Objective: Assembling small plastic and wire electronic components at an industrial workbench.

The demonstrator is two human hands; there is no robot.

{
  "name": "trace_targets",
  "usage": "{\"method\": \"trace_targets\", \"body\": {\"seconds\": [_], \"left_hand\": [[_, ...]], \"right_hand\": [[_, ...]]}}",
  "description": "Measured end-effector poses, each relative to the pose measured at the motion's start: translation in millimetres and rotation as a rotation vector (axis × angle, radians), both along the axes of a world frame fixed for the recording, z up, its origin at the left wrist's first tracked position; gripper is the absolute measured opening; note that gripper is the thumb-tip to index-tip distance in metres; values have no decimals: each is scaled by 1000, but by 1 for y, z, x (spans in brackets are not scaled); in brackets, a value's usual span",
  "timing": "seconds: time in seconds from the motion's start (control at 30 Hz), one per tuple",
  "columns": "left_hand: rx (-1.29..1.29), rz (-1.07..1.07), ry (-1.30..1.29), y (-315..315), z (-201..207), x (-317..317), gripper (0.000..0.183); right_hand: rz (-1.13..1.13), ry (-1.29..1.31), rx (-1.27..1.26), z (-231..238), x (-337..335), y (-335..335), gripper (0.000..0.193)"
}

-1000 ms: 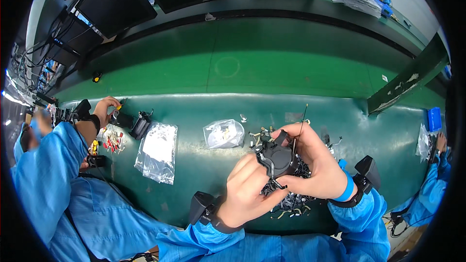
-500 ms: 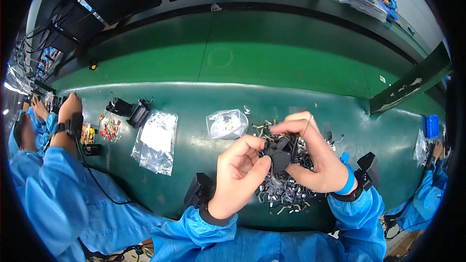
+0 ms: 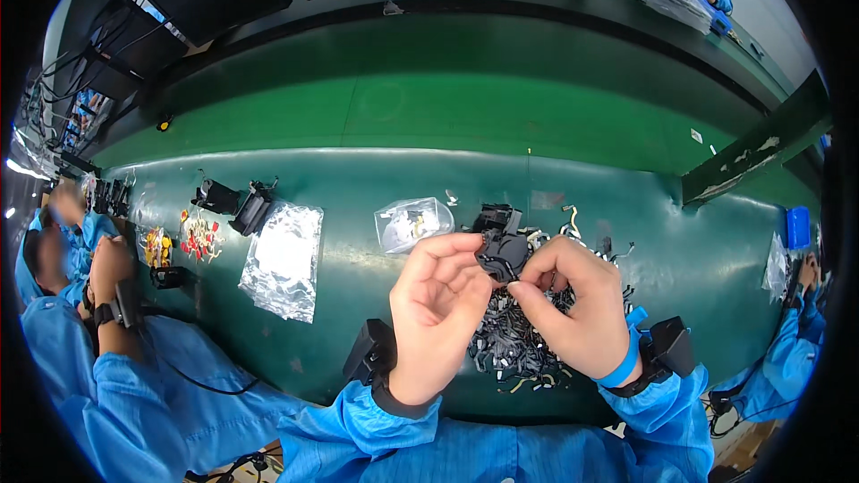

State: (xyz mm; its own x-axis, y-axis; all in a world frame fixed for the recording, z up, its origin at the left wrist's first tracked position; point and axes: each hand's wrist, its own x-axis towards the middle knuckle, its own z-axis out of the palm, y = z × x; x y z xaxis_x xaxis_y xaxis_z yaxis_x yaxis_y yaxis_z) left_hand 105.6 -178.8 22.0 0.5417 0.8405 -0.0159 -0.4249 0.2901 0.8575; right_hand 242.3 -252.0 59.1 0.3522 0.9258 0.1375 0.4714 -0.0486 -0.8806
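A black plastic housing (image 3: 503, 243) with a rounded front and a blocky back is held up over the table's middle. My left hand (image 3: 434, 309) grips its left side, fingers curved and palm partly showing. At the housing's lower right, my right hand (image 3: 580, 304) is closed in a pinch on what looks like a thin black cable (image 3: 501, 265) running across the housing; the fingertips hide its end. Beneath both hands spreads a pile of short black cables (image 3: 519, 344) with small connectors, some of them pale.
A clear bag (image 3: 412, 224) with small parts sits behind my left hand. Further left are a flat clear bag (image 3: 284, 259), two black housings (image 3: 255, 207) and red-and-yellow pieces (image 3: 202, 237). Co-workers sit left and right. A green post (image 3: 756, 156) and blue bin (image 3: 796, 231) stand right.
The housing has turned and tilted, showing its blocky back farther away. My right hand has come down from over its top to pinch at its lower right edge.
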Motion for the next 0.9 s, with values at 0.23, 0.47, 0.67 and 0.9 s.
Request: {"method": "trace_targets", "body": {"seconds": [0.23, 0.47, 0.67, 0.9], "left_hand": [[47, -8, -50, 0, 1, 2, 38], [61, -24, 84, -5, 0, 3, 37], [43, 10, 121, -7, -1, 5, 27], [73, 6, 208, -8, 1, 6, 22]], "right_hand": [[-44, -76, 199, -4, 5, 2, 12], [-45, -54, 193, -7, 5, 1, 13], [-43, -21, 181, -12, 3, 0, 15], [-76, -49, 164, -19, -4, 1, 18]]}}
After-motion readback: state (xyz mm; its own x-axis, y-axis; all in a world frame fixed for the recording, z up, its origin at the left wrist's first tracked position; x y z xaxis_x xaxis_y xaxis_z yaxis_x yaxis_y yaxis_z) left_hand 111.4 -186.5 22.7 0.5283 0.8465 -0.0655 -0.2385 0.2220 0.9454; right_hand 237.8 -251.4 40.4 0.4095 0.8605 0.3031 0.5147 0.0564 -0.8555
